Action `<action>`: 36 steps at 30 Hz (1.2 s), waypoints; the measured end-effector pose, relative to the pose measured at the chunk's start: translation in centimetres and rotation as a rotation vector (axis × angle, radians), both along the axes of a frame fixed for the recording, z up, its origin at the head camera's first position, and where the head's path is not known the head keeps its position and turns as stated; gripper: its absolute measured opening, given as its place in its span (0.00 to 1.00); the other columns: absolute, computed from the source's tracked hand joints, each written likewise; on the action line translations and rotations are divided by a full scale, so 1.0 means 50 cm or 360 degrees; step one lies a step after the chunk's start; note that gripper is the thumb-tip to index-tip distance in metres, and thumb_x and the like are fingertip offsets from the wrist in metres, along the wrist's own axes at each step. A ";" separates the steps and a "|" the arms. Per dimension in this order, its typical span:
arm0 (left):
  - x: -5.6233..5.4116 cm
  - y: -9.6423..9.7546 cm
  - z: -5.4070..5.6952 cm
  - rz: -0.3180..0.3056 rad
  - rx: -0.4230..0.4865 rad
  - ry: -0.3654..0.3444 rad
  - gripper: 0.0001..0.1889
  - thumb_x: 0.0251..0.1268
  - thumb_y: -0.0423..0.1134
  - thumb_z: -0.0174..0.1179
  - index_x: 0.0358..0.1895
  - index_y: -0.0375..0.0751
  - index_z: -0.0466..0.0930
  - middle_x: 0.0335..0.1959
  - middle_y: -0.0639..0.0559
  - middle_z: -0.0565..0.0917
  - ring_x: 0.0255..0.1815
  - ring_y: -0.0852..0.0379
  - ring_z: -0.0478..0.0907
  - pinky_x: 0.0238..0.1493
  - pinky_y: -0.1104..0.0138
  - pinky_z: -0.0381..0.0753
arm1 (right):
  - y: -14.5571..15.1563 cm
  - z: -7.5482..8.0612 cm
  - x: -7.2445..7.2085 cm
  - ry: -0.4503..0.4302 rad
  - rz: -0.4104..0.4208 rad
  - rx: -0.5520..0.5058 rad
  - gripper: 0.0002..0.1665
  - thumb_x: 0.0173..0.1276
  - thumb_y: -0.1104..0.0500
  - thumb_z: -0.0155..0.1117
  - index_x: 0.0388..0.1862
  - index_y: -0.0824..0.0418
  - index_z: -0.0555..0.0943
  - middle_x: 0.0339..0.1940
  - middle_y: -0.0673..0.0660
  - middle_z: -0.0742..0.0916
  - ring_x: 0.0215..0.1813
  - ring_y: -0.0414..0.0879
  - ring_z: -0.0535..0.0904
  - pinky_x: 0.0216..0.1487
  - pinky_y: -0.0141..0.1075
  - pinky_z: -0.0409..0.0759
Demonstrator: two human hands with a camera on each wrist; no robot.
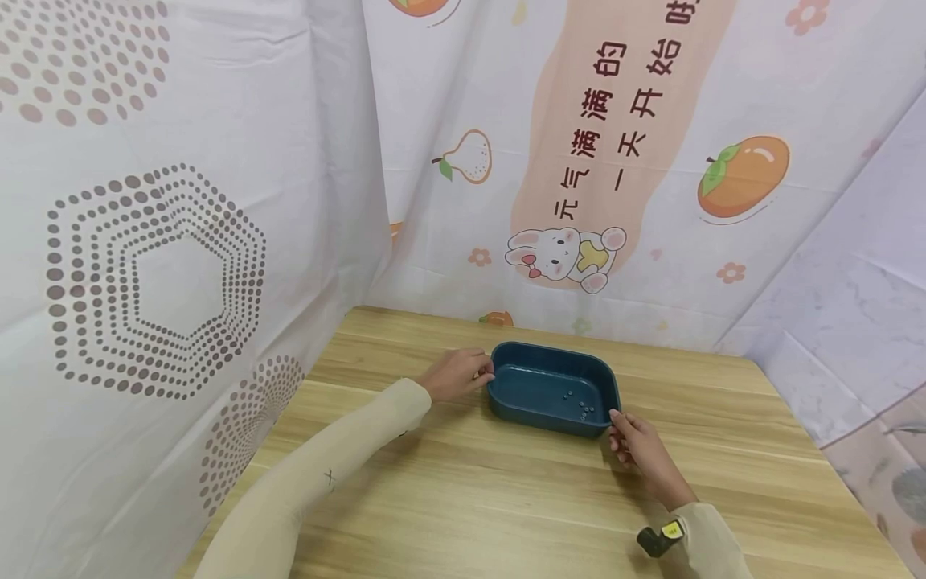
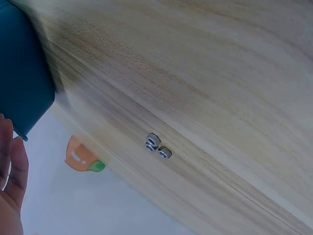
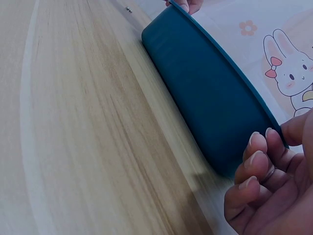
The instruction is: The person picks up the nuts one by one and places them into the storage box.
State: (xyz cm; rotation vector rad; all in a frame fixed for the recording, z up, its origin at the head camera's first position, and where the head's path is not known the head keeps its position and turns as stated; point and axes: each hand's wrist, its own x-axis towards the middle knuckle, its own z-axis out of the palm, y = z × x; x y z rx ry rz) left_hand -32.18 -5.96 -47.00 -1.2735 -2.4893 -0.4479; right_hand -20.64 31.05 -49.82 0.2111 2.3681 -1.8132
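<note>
A dark teal rectangular tray (image 1: 542,418) with rounded corners and raised walls sits towards the far side of the wooden table. Several small metal nuts (image 1: 584,410) lie inside, mostly near its right end. My left hand (image 1: 456,375) holds the tray's left rim, fingers bent at the edge. At the near right corner my right hand (image 1: 637,446) pinches the rim between thumb and index finger, its other fingers loosely curled below, as the right wrist view shows. Three hex nuts (image 2: 158,146) lie close together on the tabletop near the left hand; in the head view they are hidden.
The light wood table (image 1: 463,515) runs up to a printed curtain (image 1: 434,265) behind the tray. Another white curtain (image 1: 289,201) with dotted patterns hangs along the left side. A black device with a yellow label (image 1: 660,539) sits at the right wrist.
</note>
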 end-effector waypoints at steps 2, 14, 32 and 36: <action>0.000 -0.003 0.000 -0.0011 0.0019 -0.0018 0.03 0.71 0.39 0.67 0.41 0.45 0.86 0.37 0.55 0.83 0.33 0.64 0.80 0.34 0.74 0.79 | 0.000 0.001 0.000 0.0002 -0.0002 0.0001 0.31 0.84 0.39 0.45 0.43 0.68 0.72 0.25 0.52 0.77 0.24 0.42 0.69 0.26 0.33 0.70; -0.017 -0.055 -0.018 0.0108 -0.0051 -0.0026 0.04 0.74 0.40 0.65 0.42 0.45 0.86 0.38 0.55 0.84 0.36 0.63 0.81 0.37 0.73 0.81 | 0.005 -0.003 -0.003 -0.0016 -0.0007 0.0005 0.30 0.84 0.40 0.45 0.43 0.67 0.73 0.26 0.53 0.77 0.24 0.42 0.69 0.26 0.34 0.70; -0.008 -0.162 -0.054 0.0244 -0.0198 -0.0156 0.06 0.73 0.40 0.65 0.42 0.41 0.86 0.38 0.54 0.85 0.36 0.62 0.81 0.39 0.72 0.81 | 0.002 -0.001 -0.001 -0.0009 -0.0006 0.0004 0.31 0.84 0.38 0.45 0.42 0.67 0.72 0.25 0.52 0.77 0.24 0.42 0.69 0.26 0.33 0.70; -0.006 -0.179 -0.062 0.0252 -0.0174 -0.0236 0.05 0.72 0.39 0.67 0.40 0.42 0.85 0.37 0.55 0.84 0.35 0.62 0.80 0.38 0.70 0.81 | 0.001 0.000 -0.001 -0.0005 0.0001 0.0013 0.31 0.84 0.38 0.45 0.42 0.67 0.72 0.25 0.52 0.77 0.24 0.42 0.69 0.26 0.33 0.70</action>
